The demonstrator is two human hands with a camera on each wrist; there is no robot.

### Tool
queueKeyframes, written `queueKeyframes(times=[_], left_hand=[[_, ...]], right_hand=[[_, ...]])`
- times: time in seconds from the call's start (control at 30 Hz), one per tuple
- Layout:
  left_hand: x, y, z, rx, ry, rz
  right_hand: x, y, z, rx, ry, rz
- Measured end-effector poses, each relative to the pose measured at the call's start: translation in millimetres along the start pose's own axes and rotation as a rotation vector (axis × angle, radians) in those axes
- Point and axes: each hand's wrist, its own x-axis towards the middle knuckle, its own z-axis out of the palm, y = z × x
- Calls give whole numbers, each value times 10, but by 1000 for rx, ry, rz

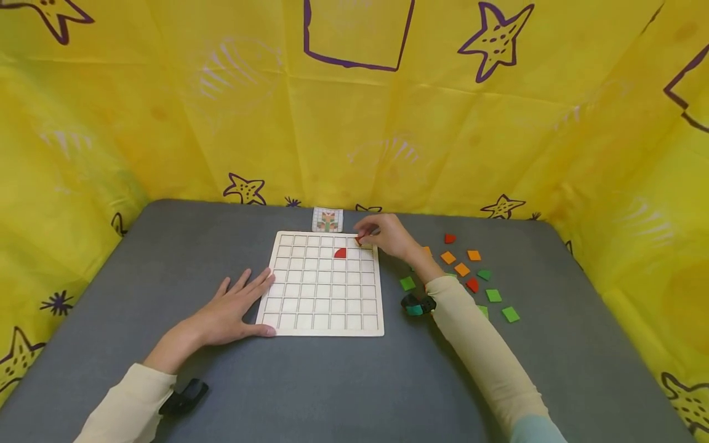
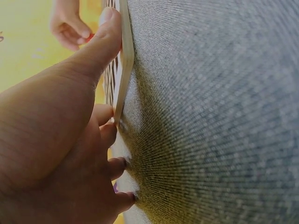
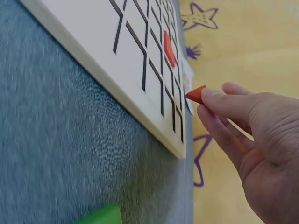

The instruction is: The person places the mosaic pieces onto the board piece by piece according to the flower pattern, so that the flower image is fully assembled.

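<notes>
Right hand (image 1: 388,235) pinches a small red wedge-shaped tile (image 3: 196,94) over the pale wooden grid board (image 1: 324,284), probably its 1 o'clock corner; left hand (image 1: 232,311) lies flat, fingers straight, bracing the 8 o'clock edge.

Bright, even light; wrist views blurred close up.

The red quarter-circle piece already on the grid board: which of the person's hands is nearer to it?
Right. The right hand hovers just beside the red quarter-circle piece; the left hand rests at the board's opposite edge.
</notes>
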Motion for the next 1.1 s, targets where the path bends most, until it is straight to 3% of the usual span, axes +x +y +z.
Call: queueKeyframes(times=[0.57, 1.1], left_hand=[[-5, 2, -1, 2, -12, -7], [-10, 38, -19, 14, -14, -19]], right_hand=[[206, -190, 384, 88, -61, -38], [298, -403, 581, -36, -98, 14]])
